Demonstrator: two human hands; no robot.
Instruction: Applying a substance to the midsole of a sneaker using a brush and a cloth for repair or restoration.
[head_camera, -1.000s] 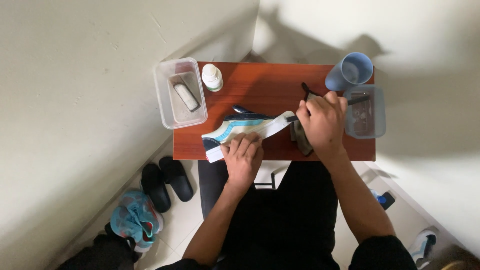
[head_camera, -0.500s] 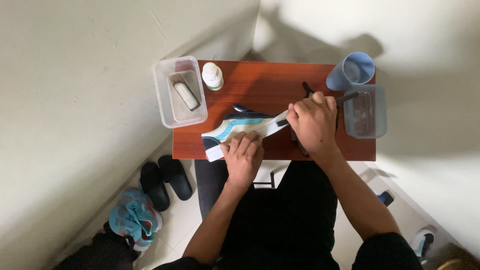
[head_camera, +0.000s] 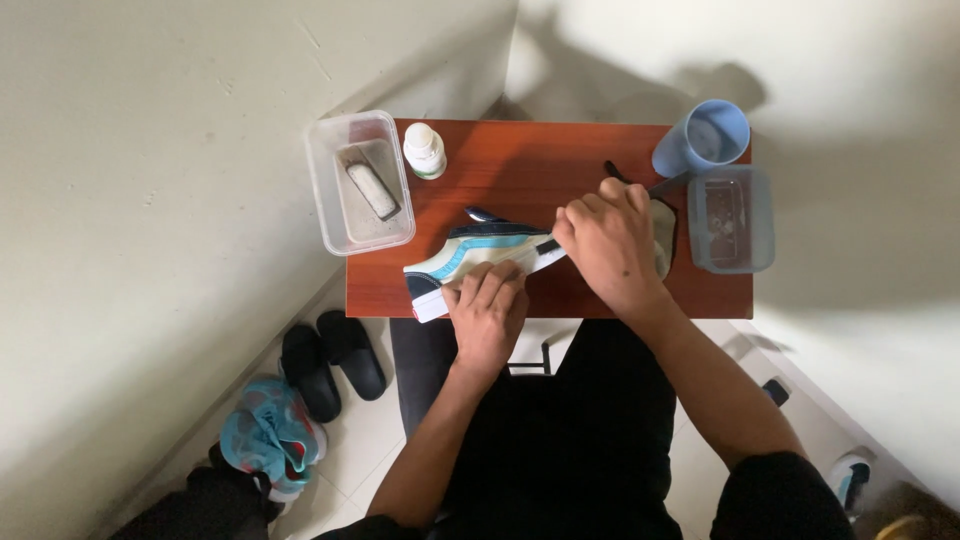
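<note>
Fingers of the left hand (head_camera: 487, 312) are curling down over the near edge of a sneaker (head_camera: 480, 255), pinning it against the small reddish-brown table (head_camera: 520, 165); the hand is closed around the shoe's white sole, gripping it. The sneaker, white with teal and dark blue stripes, is lying on its side near the table's front edge, toe pointing toward the table's left end. The right hand (head_camera: 610, 240) is sitting over the heel end of the sneaker, fingers bent and clenched around a thin dark-handled tool (head_camera: 548, 245) whose tip is touching the shoe; what kind of tool it is cannot be told. Under that hand a pale cloth (head_camera: 663, 235) is showing.

At the table's left end a clear plastic tub (head_camera: 358, 182) is overhanging the edge, with a small white bottle (head_camera: 424, 150) just beside it on the tabletop. At the table's right far corner a blue cup (head_camera: 703, 138) is standing, and a second clear container (head_camera: 730, 218) is sitting just in front of it. On the floor left of the table, black slippers (head_camera: 330, 362) and a teal shoe (head_camera: 265, 435) are lying.
</note>
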